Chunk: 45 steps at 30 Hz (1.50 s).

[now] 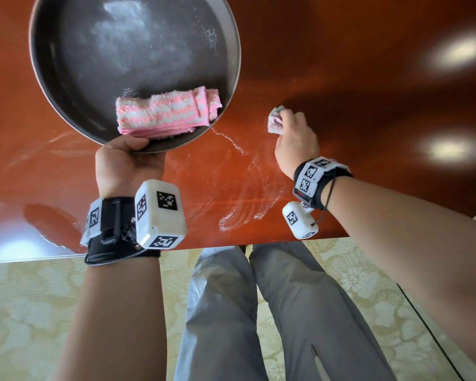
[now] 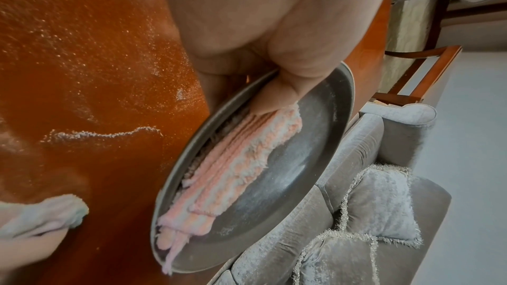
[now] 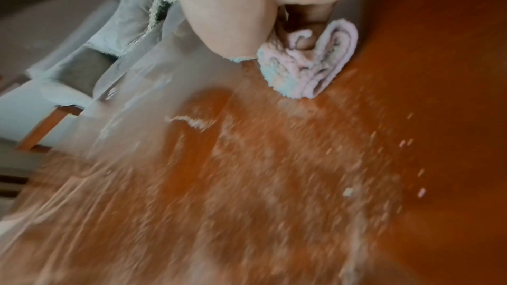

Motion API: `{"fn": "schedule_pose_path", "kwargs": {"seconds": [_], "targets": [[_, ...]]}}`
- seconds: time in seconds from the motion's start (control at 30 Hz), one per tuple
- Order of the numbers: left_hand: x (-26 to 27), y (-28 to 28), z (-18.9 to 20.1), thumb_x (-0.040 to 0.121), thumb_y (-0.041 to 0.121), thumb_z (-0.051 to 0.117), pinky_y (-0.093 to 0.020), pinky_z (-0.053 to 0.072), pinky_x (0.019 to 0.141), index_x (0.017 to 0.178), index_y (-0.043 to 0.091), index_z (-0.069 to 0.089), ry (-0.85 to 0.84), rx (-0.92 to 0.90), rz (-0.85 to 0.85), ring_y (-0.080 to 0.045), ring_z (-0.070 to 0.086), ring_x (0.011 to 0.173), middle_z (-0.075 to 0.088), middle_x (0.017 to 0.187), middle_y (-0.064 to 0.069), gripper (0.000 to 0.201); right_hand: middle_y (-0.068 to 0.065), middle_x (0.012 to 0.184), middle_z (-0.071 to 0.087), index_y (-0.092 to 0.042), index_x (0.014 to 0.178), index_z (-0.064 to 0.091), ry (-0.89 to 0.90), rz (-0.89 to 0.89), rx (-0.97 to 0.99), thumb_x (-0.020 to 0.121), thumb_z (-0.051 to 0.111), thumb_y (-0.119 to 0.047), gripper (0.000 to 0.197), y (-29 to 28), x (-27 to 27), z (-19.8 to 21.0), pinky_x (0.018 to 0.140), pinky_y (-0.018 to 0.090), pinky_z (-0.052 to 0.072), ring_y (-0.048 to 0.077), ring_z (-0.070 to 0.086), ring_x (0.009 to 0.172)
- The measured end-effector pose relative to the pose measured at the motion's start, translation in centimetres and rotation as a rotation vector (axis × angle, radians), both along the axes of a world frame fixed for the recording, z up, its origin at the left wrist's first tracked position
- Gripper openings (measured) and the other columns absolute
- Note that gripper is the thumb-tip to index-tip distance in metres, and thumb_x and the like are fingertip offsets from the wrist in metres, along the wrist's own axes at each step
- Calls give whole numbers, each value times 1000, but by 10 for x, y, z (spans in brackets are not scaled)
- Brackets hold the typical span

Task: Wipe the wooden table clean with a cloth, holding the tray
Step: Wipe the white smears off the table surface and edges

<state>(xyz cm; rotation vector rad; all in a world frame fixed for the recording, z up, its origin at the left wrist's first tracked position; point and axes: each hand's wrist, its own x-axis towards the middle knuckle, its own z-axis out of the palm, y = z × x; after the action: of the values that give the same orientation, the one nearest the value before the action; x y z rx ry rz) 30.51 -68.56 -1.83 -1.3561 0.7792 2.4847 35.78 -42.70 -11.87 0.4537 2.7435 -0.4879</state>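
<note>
We stand at a glossy reddish wooden table (image 1: 368, 78) over a pale patterned carpet (image 1: 25, 312), with a grey sofa (image 2: 370, 181) and its fringed cushions showing in the left wrist view. White powder (image 1: 239, 213) lies streaked and scattered across the tabletop near its front edge. Our left hand (image 1: 127, 163) grips the near rim of a round dark metal tray (image 1: 94, 64), thumb curled over the edge and touching a folded pink-and-white towel (image 1: 165, 111) that lies in the tray's near part. The tray's inside carries a dusting of powder. Our right hand (image 1: 294, 141) clutches a bunched pink-and-pale-blue cloth (image 1: 275, 122), fingers wrapped into its folds, and presses it onto the tabletop just right of the tray, beyond the powder streaks.
</note>
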Motion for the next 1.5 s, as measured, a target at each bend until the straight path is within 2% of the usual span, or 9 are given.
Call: {"fn": "schedule_pose_path", "kwargs": {"seconds": [0.23, 0.4, 0.57, 0.77, 1.0, 1.13, 1.2, 1.33, 1.5], "targets": [[8, 3, 7, 28, -13, 53, -47, 52, 98, 103, -3, 61, 0, -41, -34, -39, 69, 101, 69, 108, -21, 75, 10, 99, 51, -15, 121, 52, -42, 145, -161, 87, 52, -1, 38, -66, 27, 0, 58, 42, 53, 29, 56, 73], [18, 17, 8, 32, -13, 52, -48, 48, 104, 103, -3, 62, -7, -50, -60, -39, 67, 107, 68, 110, -21, 72, 11, 104, 51, -14, 119, 51, -80, 121, -313, 91, 47, -7, 29, -56, 20, 9, 65, 45, 49, 36, 58, 83], [26, 49, 16, 45, -14, 43, -45, 52, 99, 99, -2, 62, -4, -45, -107, -37, 70, 98, 70, 104, -20, 59, 9, 104, 61, -9, 109, 57, 18, -170, -551, 88, 48, -9, 23, -16, 19, 28, 83, 40, 48, 29, 59, 96], [32, 88, 28, 57, -11, 33, -45, 51, 101, 103, 0, 61, 15, -18, -175, -36, 72, 93, 71, 104, -19, 55, 6, 107, 66, -10, 111, 59, 74, -480, -642, 89, 50, -5, 24, 32, 50, 55, 86, 35, 50, 22, 62, 97], [40, 105, 29, 57, -11, 33, -47, 48, 104, 99, -3, 63, 12, -14, -386, -38, 69, 101, 69, 110, -21, 52, 6, 100, 67, -10, 104, 58, 61, -703, -550, 88, 50, -8, 19, 28, 130, 54, 79, 42, 54, 24, 63, 90], [52, 99, 33, 57, -11, 33, -48, 54, 96, 101, -3, 64, 26, -9, -499, -39, 68, 105, 69, 111, -21, 54, 4, 97, 65, -9, 105, 59, 64, -826, -534, 89, 50, -7, 18, 12, 172, 51, 70, 26, 42, 22, 61, 87], [59, 94, 31, 58, -11, 33, -48, 55, 93, 99, -4, 66, 23, -8, -542, -39, 69, 103, 70, 110, -22, 53, 1, 94, 62, -10, 106, 59, 66, -902, -519, 90, 50, -7, 19, 6, 190, 47, 70, 23, 37, 19, 57, 83], [68, 89, 23, 58, -12, 32, -50, 50, 100, 82, -7, 73, 4, 15, -546, -40, 70, 99, 71, 107, -22, 49, 5, 95, 62, -11, 105, 59, 72, -984, -475, 90, 49, -8, 18, -2, 214, 32, 69, 25, 36, 20, 57, 82], [70, 78, 11, 57, -13, 32, -50, 45, 106, 99, -4, 66, -16, 11, -499, -38, 66, 110, 68, 118, -20, 54, 8, 103, 61, -9, 109, 58, 65, -977, -389, 91, 49, -10, 20, -6, 213, 21, 63, 22, 35, 18, 53, 80]]}}
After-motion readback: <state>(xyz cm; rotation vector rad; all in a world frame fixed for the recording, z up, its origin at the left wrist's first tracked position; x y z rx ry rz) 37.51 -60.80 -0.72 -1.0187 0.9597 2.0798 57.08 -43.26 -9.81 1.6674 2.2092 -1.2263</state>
